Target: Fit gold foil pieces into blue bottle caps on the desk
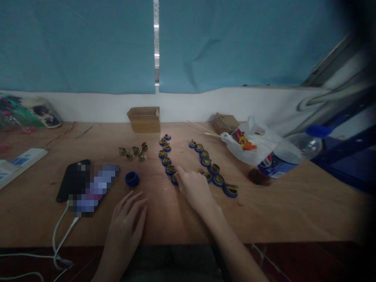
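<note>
Two slanting rows of small brass-coloured pieces seated in blue rings stand on the wooden table, a left row (pixel 166 161) and a right row (pixel 206 161). My right hand (pixel 194 190) reaches between them, its fingers closed at the nearest piece (pixel 174 179) of the left row; whether they grip it is hidden. My left hand (pixel 129 215) rests on the table with fingers spread and holds nothing. Just beyond it sits a stack of blue rings (pixel 132 179). Several loose brass pieces (pixel 135 150) lie farther back, without blue rings.
Two phones, one black (pixel 73 181) and one with a lit screen (pixel 96 190), lie left with white cables. A power strip (pixel 23 164) is farther left. An open cardboard box (pixel 145 120) stands behind. Right are a plastic bag (pixel 249 145) and a bottle (pixel 279 164).
</note>
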`<move>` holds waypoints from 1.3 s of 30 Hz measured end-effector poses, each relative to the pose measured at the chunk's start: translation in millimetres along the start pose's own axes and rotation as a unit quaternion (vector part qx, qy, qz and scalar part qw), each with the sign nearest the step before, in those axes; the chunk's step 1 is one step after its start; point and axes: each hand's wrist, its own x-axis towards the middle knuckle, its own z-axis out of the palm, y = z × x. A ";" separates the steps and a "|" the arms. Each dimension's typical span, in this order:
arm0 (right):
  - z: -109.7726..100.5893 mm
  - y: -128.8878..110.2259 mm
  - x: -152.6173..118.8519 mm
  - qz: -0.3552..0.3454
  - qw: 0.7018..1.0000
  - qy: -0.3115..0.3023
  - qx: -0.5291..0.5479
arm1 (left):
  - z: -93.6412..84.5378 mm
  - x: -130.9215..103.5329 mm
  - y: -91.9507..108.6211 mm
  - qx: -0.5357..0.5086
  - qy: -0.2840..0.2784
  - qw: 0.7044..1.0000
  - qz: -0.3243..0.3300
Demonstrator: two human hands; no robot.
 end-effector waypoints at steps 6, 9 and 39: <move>19.6 -14.4 -18.6 0.001 0.998 -0.032 0.048 | -0.9 -3.4 -2.5 -0.004 -0.010 1.000 0.000; 35.6 -25.4 -20.1 0.047 0.996 -0.040 0.065 | 2.1 -5.8 -0.9 -0.013 -0.017 1.000 0.005; 46.1 -31.0 -19.9 0.057 0.982 -0.034 0.179 | 5.1 -10.9 0.8 -0.032 -0.032 0.999 0.021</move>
